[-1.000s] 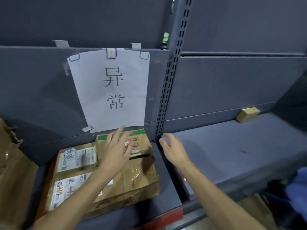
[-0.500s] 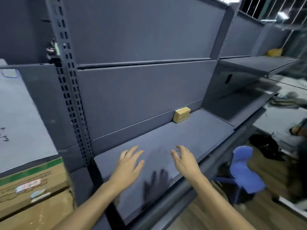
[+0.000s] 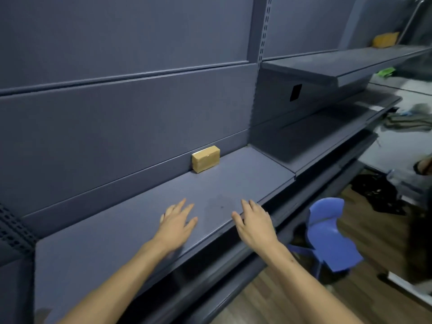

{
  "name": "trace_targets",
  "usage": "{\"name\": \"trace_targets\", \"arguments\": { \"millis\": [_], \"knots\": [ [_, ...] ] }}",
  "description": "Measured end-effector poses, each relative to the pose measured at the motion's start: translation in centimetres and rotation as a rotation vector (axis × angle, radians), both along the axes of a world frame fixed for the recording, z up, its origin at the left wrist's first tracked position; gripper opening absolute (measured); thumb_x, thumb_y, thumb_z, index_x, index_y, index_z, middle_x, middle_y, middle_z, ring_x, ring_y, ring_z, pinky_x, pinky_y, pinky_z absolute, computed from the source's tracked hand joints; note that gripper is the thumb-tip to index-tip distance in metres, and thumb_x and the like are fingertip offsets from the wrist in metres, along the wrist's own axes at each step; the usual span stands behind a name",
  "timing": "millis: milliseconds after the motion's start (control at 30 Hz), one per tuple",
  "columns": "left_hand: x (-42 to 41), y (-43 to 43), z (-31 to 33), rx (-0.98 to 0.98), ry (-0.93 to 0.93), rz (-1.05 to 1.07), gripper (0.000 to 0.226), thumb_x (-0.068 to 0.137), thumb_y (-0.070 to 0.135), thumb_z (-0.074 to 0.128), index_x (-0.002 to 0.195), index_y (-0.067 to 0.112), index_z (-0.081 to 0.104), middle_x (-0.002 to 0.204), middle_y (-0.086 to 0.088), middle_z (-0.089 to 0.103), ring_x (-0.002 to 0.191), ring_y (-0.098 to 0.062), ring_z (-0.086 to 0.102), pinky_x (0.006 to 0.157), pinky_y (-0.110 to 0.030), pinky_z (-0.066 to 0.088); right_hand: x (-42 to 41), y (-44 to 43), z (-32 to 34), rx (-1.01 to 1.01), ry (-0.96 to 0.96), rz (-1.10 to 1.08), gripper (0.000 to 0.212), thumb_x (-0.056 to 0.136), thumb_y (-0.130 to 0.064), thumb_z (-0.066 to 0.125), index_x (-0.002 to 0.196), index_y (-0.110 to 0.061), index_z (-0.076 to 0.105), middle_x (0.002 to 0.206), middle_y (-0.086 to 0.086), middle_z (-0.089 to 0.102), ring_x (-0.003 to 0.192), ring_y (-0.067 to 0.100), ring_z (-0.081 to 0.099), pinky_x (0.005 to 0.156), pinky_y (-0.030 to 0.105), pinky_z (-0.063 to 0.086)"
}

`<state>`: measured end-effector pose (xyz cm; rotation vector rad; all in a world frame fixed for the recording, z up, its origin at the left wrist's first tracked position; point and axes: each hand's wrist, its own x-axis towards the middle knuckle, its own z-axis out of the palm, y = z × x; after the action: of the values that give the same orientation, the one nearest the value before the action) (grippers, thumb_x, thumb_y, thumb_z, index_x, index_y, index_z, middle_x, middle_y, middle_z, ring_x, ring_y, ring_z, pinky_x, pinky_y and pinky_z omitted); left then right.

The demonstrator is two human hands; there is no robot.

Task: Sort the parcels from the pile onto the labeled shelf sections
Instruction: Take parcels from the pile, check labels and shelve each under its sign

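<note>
My left hand (image 3: 177, 224) and right hand (image 3: 253, 224) hover, fingers spread wide and holding nothing, above the grey shelf (image 3: 117, 235); a small brown parcel (image 3: 206, 159) stands beyond my fingertips against the back panel.

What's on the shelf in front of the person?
One small tan parcel stands at the back of the shelf, against the rear panel. The left hand and right hand spread open over its front; the patch beneath them is hidden.
</note>
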<state>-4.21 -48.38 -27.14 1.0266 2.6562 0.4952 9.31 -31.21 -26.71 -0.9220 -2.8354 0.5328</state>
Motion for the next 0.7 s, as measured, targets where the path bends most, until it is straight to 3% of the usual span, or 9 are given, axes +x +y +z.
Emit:
{"name": "trace_targets", "arguments": {
  "millis": [333,700],
  "knots": [
    [-3.9,9.2,-1.8,-0.041,0.025,-0.011,0.052,0.1,0.043,0.033,0.148,0.024,0.029,0.16,0.0,0.011,0.145,-0.023,0.011,0.115,-0.039,0.014,-2.8,7.6,-1.2,-0.03,-0.101,0.02,0.057,0.101,-0.045,0.029,0.147,-0.011,0.031,0.148,0.009,0.038,0.137,0.027,0.032,0.113,0.046,0.026],
    [-13.5,15.6,-3.0,0.04,0.053,0.047,0.051,0.1,0.041,0.034,0.147,0.024,0.027,0.16,-0.001,0.009,0.146,-0.025,0.011,0.115,-0.04,0.015,-14.2,14.8,0.3,-0.019,-0.166,0.064,0.05,0.101,-0.042,0.034,0.138,-0.009,0.038,0.141,0.013,0.044,0.132,0.032,0.036,0.108,0.044,0.032]
  ]
}}
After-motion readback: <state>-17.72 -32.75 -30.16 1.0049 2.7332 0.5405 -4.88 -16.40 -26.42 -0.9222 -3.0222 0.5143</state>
